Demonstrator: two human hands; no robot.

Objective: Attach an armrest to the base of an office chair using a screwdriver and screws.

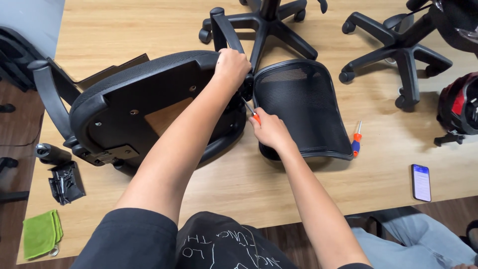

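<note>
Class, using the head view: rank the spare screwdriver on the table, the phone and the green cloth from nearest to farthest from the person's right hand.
From the right hand:
1. Spare screwdriver, just right, beside the mesh backrest.
2. Phone, farther right, near the table's front edge.
3. Green cloth, far left front corner.

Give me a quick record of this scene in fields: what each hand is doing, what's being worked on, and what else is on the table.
Left hand: grips the edge of the upturned chair seat by the joint
Right hand: holds an orange-handled screwdriver, tip toward the joint
Beside the seat: mesh backrest, lying flat
Table: wood-coloured
Spare tool: second screwdriver, right of the backrest
Other items: phone, green cloth, bag of screws, wheeled chair base
</note>
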